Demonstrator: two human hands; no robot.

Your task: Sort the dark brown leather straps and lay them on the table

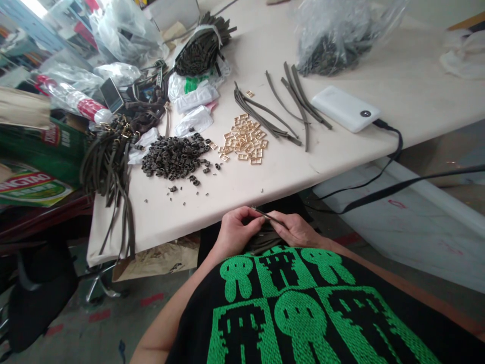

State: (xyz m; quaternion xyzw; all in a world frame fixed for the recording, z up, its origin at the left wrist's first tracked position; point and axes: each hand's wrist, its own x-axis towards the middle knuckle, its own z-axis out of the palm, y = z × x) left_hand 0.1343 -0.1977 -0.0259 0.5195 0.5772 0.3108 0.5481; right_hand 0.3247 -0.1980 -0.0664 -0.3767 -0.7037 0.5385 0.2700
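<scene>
Just off the table's front edge, above my lap, both my hands meet on a thin dark olive strap [273,218]. My left hand [239,227] pinches its left end between thumb and forefinger. Further along the same strap, my right hand [296,228] grips it with fingers closed. More dark straps [265,240] lie in my lap below the hands. Nearest on the table are a pile of gold buckles [245,139] and a heap of small dark loops [174,156]. Several loose straps [265,114] lie behind the buckles.
A white power bank [345,108] with a black cable [396,136] sits on the table [424,96] at right. Finished-looking straps [113,167] hang over the left edge. Plastic bags [333,40], a bundle of straps [200,50], a bottle [81,101] and a green box [41,156] stand around.
</scene>
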